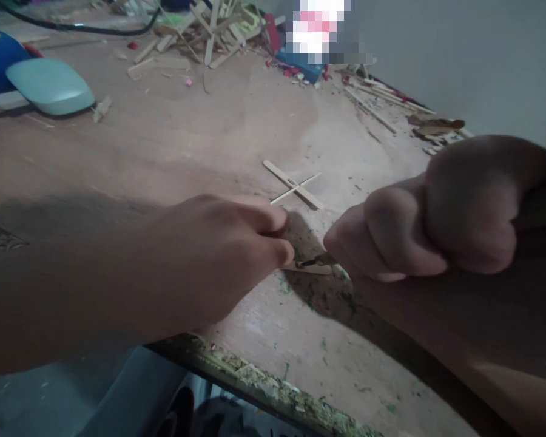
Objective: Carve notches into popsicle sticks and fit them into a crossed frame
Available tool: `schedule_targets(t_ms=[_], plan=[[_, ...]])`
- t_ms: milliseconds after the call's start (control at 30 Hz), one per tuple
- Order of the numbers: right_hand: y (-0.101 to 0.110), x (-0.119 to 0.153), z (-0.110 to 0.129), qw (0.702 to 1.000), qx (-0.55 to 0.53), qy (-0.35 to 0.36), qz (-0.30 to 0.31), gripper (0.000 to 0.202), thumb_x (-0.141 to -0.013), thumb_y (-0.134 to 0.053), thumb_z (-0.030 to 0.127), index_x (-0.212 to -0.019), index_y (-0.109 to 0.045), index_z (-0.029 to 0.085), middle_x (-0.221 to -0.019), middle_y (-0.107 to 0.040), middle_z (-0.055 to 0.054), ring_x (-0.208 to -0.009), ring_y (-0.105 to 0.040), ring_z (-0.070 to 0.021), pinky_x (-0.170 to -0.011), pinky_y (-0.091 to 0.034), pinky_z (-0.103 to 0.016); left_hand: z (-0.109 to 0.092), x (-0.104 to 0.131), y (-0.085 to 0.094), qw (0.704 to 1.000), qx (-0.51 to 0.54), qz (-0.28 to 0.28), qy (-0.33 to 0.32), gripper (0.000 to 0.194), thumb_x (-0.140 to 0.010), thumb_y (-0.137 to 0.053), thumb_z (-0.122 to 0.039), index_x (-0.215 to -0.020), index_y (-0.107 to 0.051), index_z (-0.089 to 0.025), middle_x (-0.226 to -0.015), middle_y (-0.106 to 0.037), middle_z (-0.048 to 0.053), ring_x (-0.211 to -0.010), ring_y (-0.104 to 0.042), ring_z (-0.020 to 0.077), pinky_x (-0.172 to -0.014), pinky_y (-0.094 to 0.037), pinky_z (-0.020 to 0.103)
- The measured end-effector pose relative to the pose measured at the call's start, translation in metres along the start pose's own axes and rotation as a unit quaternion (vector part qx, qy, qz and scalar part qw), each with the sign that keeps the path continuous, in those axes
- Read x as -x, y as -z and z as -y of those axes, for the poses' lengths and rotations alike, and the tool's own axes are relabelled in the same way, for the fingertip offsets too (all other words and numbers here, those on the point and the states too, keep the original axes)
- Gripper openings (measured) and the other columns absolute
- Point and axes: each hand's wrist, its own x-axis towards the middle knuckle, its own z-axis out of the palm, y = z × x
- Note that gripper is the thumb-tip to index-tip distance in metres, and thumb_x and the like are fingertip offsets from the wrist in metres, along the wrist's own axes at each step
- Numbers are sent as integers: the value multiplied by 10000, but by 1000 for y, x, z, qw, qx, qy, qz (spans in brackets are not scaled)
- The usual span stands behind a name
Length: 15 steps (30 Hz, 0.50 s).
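My left hand [236,243] is closed low over the table, its fingertips pinching or pressing a flat wooden craft stick [321,271]. Only the right end of that stick shows; the rest is under the fingers. In a fist, my right hand [404,218] grips a slim tool [312,262] with a dark, narrow tip. The tip meets the stick close to my left fingertips, and most of the handle is hidden in the fist. Just beyond the hands, another craft stick [279,175] lies crossed with a thin wooden stick [313,178].
A heap of craft sticks [212,30] sits at the back, near a blue object [304,65]. Thin sticks and scraps [377,100] line the wall on the right. A pale green computer mouse [52,88] rests at left. The table's rough front edge [264,382] runs below my hands.
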Motion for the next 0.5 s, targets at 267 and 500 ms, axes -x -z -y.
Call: schedule_targets(t_ms=[267, 500], plan=[[11, 6, 0, 998, 32, -63, 0, 373, -816, -746, 504, -701, -522, 229, -736, -431, -4, -676, -503, -176, -675, -504, -404, 3, 1, 1, 998, 55, 28, 2, 273, -978, -477, -138, -759, -621, -213, -891, -651, 9, -871, -620, 200, -736, -465, 350], [-14, -21, 0, 984, -93, -124, -89, 575, -925, -652, 425, -498, -324, 221, -535, -397, -7, -498, -423, -161, -553, -419, -364, 3, -2, 2, 997, 61, 41, 2, 267, -857, -524, -15, -874, -700, -216, -967, -699, -2, -979, -675, 198, -768, -497, 313]])
